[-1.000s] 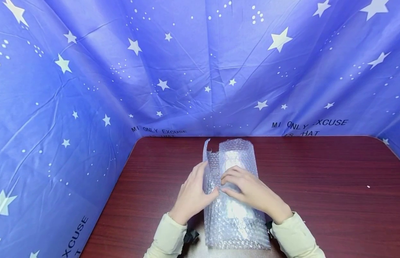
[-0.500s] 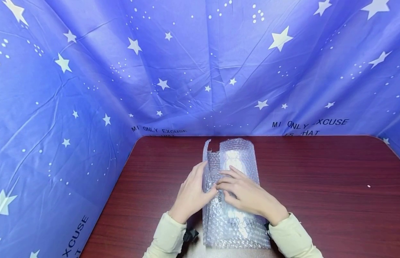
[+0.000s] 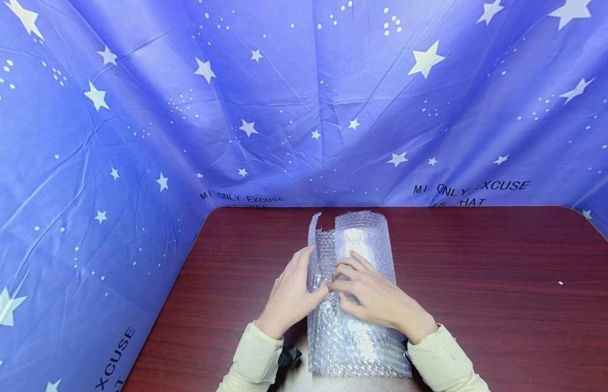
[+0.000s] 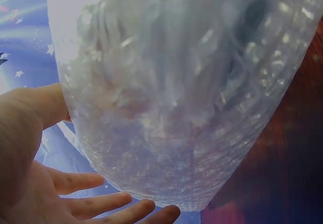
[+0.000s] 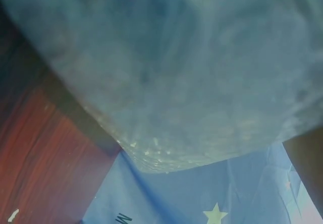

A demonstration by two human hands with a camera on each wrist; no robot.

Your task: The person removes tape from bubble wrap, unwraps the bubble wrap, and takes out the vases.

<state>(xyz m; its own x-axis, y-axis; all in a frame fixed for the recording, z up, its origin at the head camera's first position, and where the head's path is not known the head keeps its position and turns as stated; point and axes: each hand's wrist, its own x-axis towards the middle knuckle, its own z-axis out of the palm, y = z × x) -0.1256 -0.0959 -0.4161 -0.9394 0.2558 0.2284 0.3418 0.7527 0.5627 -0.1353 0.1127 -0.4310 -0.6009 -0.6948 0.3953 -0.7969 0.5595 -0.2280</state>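
A sheet of clear bubble wrap (image 3: 372,354) lies folded lengthwise around a white object (image 3: 357,239), which shows blurred through it. Its left edge (image 3: 312,234) stands up, and a channel runs between it and the right-hand layer. My left hand (image 3: 290,294) holds the raised left side, fingers along the outside and thumb over the top. My right hand (image 3: 377,296) lies across the package, bent fingertips at the layer's edge and close to the left thumb. In the left wrist view, wrap (image 4: 176,108) passes between thumb and fingers. The wrap hides the right hand in its wrist view.
The dark red wooden table (image 3: 480,283) spreads to both sides, with a tiny pale fleck (image 3: 560,283) at the right. A blue star-printed curtain (image 3: 294,109) hangs behind and at the sides. Black wrist gear (image 3: 289,356) shows below the left sleeve.
My right hand has slid slightly left and toward me, its fingertips now reaching past the layer's edge to the left thumb. The left hand and the bubble wrap have barely moved.
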